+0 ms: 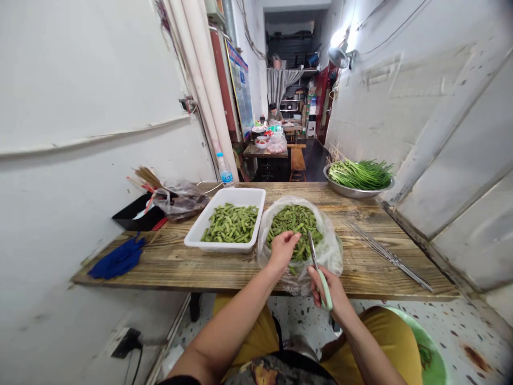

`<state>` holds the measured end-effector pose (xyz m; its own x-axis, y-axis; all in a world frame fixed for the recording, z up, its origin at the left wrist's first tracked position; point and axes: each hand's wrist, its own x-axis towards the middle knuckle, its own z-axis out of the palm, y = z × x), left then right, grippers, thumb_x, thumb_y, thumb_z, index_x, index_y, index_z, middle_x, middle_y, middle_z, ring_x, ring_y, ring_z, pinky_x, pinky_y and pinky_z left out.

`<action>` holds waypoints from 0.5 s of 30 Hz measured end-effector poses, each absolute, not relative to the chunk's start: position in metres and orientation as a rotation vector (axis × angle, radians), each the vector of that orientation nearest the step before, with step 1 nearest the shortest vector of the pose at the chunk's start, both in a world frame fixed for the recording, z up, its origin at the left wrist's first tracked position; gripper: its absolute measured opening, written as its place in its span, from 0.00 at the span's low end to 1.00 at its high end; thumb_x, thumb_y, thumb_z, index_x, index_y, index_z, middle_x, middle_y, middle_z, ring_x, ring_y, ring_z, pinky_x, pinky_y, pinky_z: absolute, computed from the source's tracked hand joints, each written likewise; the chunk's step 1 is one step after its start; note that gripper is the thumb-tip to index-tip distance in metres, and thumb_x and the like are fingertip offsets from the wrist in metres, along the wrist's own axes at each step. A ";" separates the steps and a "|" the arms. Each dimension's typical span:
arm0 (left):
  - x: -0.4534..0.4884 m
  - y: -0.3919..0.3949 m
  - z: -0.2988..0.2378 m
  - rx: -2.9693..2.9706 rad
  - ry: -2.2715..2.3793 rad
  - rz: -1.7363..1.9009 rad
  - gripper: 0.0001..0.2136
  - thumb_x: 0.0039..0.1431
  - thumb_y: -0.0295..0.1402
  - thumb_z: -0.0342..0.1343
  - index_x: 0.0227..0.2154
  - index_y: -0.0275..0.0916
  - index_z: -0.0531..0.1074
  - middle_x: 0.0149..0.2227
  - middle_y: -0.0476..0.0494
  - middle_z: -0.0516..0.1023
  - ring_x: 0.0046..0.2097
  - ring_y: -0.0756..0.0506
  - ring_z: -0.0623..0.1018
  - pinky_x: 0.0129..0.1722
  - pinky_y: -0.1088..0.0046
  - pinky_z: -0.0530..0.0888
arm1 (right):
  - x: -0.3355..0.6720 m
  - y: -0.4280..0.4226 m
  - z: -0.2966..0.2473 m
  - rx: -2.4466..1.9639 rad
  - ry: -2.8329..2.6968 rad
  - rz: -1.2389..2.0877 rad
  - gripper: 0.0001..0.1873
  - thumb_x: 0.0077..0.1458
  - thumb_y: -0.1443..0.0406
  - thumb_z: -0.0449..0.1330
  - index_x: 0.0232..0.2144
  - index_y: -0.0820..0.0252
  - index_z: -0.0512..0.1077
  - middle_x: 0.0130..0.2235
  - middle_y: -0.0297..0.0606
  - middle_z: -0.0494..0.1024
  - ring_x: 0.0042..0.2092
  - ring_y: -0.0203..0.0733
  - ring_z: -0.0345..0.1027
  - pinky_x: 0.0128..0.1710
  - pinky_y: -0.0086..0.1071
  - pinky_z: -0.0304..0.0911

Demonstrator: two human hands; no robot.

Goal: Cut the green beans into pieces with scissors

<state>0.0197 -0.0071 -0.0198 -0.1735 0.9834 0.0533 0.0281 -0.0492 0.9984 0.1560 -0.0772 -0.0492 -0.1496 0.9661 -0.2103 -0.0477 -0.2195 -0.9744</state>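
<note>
A clear plastic bag (pixel 331 235) stands open on the wooden table, filled with green soybean pods (pixel 294 218). Over the pods hovers my left hand (pixel 284 247), thumb and fingers pinched together; whatever is between the fingertips blends with the green behind. My right hand (pixel 331 289) grips a pair of scissors (pixel 326 291) by the pale green handles, at the bag's near right side. The metal blades point up and away, over the pods. To the left of the bag sits a white plastic tray (pixel 196 235) holding more soybean pods (pixel 230 222).
A metal bowl of green stalks (pixel 358 175) is at the back right, near metal skewers (pixel 390 256). Blue gloves (pixel 116 258), a black box (pixel 134 214) and a water bottle (pixel 225 171) stand left. A green basin (pixel 435 342) is on the floor. Another person (pixel 274 113) sits far back.
</note>
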 end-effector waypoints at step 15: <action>-0.007 -0.020 -0.008 1.883 1.352 0.852 0.13 0.54 0.34 0.47 0.22 0.35 0.74 0.20 0.52 0.70 0.25 0.51 0.66 0.27 0.77 0.60 | 0.166 -0.075 -0.030 -1.255 -1.404 1.529 0.20 0.46 0.50 0.61 0.35 0.58 0.71 0.15 0.23 0.60 0.13 0.29 0.50 0.11 0.24 0.48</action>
<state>-0.0069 -0.0202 -0.0080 0.2539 0.9587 0.1281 0.5296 -0.2486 0.8110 0.1655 -0.0754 -0.0302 -0.2851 0.9390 -0.1924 0.1117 -0.1668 -0.9796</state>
